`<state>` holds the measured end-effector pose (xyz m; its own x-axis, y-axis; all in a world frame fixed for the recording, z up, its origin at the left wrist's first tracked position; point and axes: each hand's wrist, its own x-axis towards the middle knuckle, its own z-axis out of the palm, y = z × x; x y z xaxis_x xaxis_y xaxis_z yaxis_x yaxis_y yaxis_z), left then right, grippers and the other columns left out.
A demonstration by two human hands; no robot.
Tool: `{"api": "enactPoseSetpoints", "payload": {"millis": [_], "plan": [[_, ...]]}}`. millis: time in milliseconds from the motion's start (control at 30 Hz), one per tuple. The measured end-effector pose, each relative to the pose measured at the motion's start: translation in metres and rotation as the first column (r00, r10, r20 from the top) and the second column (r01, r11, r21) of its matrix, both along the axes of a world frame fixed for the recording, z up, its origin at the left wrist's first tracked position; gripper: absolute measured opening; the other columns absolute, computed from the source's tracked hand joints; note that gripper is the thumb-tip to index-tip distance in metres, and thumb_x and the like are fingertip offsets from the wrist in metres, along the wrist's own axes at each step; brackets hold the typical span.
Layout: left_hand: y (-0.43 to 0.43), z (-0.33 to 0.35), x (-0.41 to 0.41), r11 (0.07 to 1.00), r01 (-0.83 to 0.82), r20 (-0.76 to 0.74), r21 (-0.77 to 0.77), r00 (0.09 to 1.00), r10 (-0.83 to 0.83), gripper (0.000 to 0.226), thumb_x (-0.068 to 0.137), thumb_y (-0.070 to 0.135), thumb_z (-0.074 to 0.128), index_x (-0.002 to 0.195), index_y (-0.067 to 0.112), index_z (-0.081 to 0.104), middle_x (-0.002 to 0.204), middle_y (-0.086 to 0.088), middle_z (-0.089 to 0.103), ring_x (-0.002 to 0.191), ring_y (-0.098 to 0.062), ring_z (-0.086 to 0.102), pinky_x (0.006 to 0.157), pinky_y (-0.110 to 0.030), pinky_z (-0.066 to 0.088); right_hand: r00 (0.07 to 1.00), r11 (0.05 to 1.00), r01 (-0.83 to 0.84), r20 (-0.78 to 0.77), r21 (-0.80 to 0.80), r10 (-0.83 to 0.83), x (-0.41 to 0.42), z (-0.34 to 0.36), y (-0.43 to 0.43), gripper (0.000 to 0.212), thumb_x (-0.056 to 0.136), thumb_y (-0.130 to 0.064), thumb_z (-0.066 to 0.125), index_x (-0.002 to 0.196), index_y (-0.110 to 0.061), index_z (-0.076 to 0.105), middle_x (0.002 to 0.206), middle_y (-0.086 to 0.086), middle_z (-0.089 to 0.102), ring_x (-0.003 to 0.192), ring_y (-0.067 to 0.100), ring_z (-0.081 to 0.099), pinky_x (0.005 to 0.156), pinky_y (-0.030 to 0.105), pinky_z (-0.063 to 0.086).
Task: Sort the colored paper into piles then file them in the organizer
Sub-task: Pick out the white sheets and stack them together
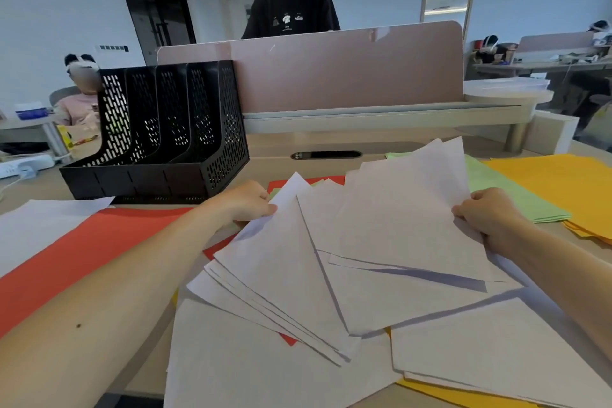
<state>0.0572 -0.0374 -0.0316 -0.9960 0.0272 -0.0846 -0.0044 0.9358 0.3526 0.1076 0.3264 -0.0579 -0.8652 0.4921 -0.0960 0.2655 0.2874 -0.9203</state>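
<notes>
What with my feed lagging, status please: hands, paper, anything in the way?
Both grip fanned white sheets: left hand, right hand. Black organizer looks empty. Flat red paper lies before it.

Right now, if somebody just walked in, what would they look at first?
A big messy fan of white sheets fills the middle of the desk, gripped at its edges by the left hand and the right hand. Red paper lies at the left, a green pile and a yellow pile at the right, and the black organizer stands back left.
</notes>
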Motion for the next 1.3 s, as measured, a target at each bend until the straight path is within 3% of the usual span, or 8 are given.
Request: {"api": "enactPoseSetpoints", "payload": {"millis": [133, 233, 367, 500, 700, 867, 1000, 1300], "plan": [[0.008, 0.0, 0.006, 0.9, -0.049, 0.242, 0.432, 0.968, -0.063, 0.038, 0.09, 0.039, 0.068, 0.116, 0.012, 0.063, 0.11, -0.007, 0.071, 0.101, -0.024, 0.068, 0.085, -0.033, 0.054, 1.0, 1.0, 0.011, -0.014, 0.004, -0.011, -0.003, -0.006, 0.003, 0.015, 0.084, 0.009, 0.051, 0.09, 0.015, 0.063, 0.073, 0.018, 0.059, 0.064, 0.03, 0.057, 0.062, 0.038, 0.045], [0.022, -0.011, 0.014, 0.702, -0.064, 0.281, 0.71, 0.939, -0.198, 0.039, 0.087, 0.001, 0.071, 0.122, 0.013, 0.062, 0.116, -0.013, 0.071, 0.098, -0.026, 0.071, 0.079, -0.038, 0.06, 1.0, 1.0, -0.013, -0.024, 0.022, 0.013, -0.005, -0.009, 0.003, 0.009, 0.086, 0.005, 0.054, 0.089, 0.008, 0.063, 0.066, 0.014, 0.054, 0.054, 0.024, 0.051, 0.054, 0.03, 0.04], [0.04, -0.03, 0.012, 0.627, -0.078, 0.097, 0.775, 0.995, 0.005, 0.035, 0.086, -0.004, 0.069, 0.12, 0.005, 0.063, 0.108, -0.014, 0.072, 0.089, -0.028, 0.071, 0.076, -0.038, 0.059, 0.996, 0.994, -0.086, -0.012, -0.066, 0.085, -0.002, -0.005, 0.002, 0.012, 0.091, -0.007, 0.066, 0.099, -0.003, 0.058, 0.066, 0.01, 0.057, 0.046, 0.017, 0.052, 0.039, 0.016, 0.039], [0.049, -0.039, 0.007, 0.528, -0.099, 0.021, 0.843, 0.988, 0.151, 0.018, 0.093, 0.006, 0.064, 0.112, 0.005, 0.066, 0.108, -0.013, 0.072, 0.092, -0.028, 0.071, 0.08, -0.038, 0.057, 0.982, 0.981, -0.188, 0.019, -0.05, 0.189, 0.001, -0.002, 0.004, 0.015, 0.087, -0.005, 0.071, 0.087, 0.004, 0.058, 0.076, 0.019, 0.064, 0.064, 0.028, 0.06, 0.064, 0.032, 0.05], [0.069, -0.029, 0.008, 0.653, -0.001, -0.013, 0.757, 1.0, 0.015, 0.036, 0.088, 0.041, 0.069, 0.104, 0.01, 0.071, 0.101, -0.004, 0.075, 0.088, -0.022, 0.072, 0.079, -0.032, 0.057, 0.915, 0.906, -0.402, 0.024, 0.133, 0.403, 0.008, 0.001, -0.003, 0.017, 0.091, -0.011, 0.065, 0.091, 0.006, 0.067, 0.076, 0.017, 0.067, 0.062, 0.022, 0.058, 0.058, 0.027, 0.044], [0.098, -0.028, 0.014, 0.402, 0.116, -0.064, 0.908, 0.988, -0.142, 0.04, 0.089, -0.011, 0.06, 0.126, 0.004, 0.059, 0.113, -0.009, 0.072, 0.103, -0.024, 0.07, 0.09, -0.038, 0.055, 0.954, 0.939, -0.25, -0.108, 0.239, 0.281, 0.006, 0.004, -0.003, 0.029, 0.087, -0.027, 0.072, 0.108, -0.01, 0.061, 0.089, 0.008, 0.069, 0.078, 0.022, 0.064, 0.07, 0.03, 0.05], [0.104, -0.009, 0.014, 0.283, 0.16, -0.129, 0.946, 0.984, -0.124, 0.035, 0.093, -0.008, 0.056, 0.126, 0.003, 0.058, 0.117, -0.013, 0.07, 0.101, -0.026, 0.069, 0.084, -0.033, 0.058, 0.961, 0.961, -0.266, -0.098, -0.08, 0.258, 0.01, 0.024, 0.013, 0.069, 0.08, -0.039, 0.078, 0.134, -0.01, 0.048, 0.108, 0.012, 0.063, 0.086, 0.026, 0.065, 0.072, 0.036, 0.056], [0.129, 0.017, 0.022, 0.153, 0.188, -0.156, 0.97, 0.967, -0.2, 0.019, 0.096, 0.008, 0.061, 0.114, 0.008, 0.067, 0.109, -0.009, 0.074, 0.097, -0.025, 0.072, 0.077, -0.034, 0.059, 0.932, 0.894, -0.362, -0.079, -0.265, 0.354, 0.052, 0.052, 0.025, 0.03, 0.087, -0.035, 0.071, 0.106, -0.015, 0.061, 0.112, 0.002, 0.07, 0.087, 0.016, 0.069, 0.071, 0.029, 0.057]]}}
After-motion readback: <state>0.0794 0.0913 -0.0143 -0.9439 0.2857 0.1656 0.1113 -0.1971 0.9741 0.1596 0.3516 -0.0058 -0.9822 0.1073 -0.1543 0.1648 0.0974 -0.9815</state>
